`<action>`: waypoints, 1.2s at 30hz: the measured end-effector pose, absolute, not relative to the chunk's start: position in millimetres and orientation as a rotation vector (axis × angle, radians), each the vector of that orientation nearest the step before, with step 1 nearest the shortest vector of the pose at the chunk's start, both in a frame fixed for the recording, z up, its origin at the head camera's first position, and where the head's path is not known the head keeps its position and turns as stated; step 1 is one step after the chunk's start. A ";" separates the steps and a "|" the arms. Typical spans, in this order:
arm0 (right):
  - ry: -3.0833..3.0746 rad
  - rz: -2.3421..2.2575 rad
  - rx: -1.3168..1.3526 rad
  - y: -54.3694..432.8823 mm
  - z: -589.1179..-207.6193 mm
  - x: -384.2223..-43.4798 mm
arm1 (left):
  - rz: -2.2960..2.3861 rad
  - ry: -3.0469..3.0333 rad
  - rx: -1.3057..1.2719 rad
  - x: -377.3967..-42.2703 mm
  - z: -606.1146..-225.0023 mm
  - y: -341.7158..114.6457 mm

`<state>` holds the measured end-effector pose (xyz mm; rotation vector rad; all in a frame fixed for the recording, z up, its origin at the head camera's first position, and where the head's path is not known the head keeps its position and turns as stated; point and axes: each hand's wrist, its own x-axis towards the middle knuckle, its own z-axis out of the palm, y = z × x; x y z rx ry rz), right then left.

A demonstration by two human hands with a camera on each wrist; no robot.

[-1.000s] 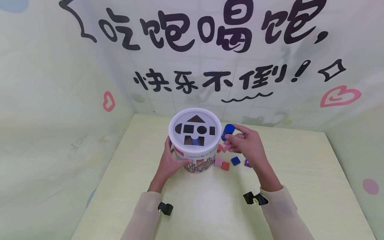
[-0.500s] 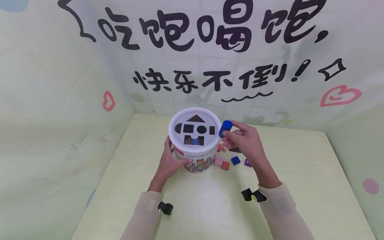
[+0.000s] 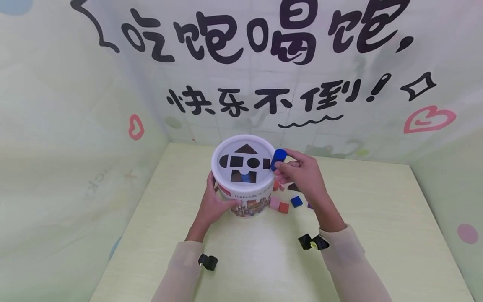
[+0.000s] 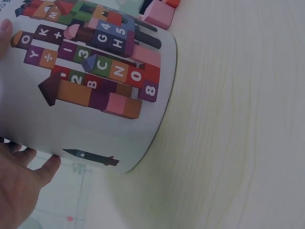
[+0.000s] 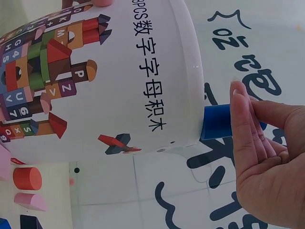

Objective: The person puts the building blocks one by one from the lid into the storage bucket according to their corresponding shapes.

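Note:
A white bucket with printed block pictures stands near the back of the table. Its white lid has several shaped holes: triangle, half circle, squarish, round, narrow rectangle and an arch. Something blue shows through the arch hole. My left hand grips the bucket's left side, thumb across the front. In my right hand, thumb and fingers pinch a blue cylinder block, held tilted at the lid's right rim. The right wrist view shows the cylinder beside the rim; whether they touch, I cannot tell.
Loose blocks lie right of the bucket: an orange-red cube, a pink block, a dark blue block and a dark brown piece. A red cylinder lies there too. Behind rises a printed backdrop.
My right hand has moved left and slightly up with the blue cylinder, from beside the bucket to the lid's right rim. My left hand and the bucket have stayed put.

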<state>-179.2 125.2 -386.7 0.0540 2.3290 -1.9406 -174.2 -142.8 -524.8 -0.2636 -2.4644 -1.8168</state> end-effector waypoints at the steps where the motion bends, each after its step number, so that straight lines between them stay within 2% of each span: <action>1: 2.323 -1.941 0.051 124.2 -386.7 -179.8 | -1.822 -2.471 -0.262 -172.5 -520.3 -142.2; 7: 2.317 -1.938 0.027 119.2 -385.7 -182.8 | -1.838 -2.516 -0.249 -161.0 -491.0 -137.4; 36: 2.284 -1.941 -0.055 89.5 -384.0 -201.4 | -1.841 -2.528 -0.256 -160.7 -489.5 -138.2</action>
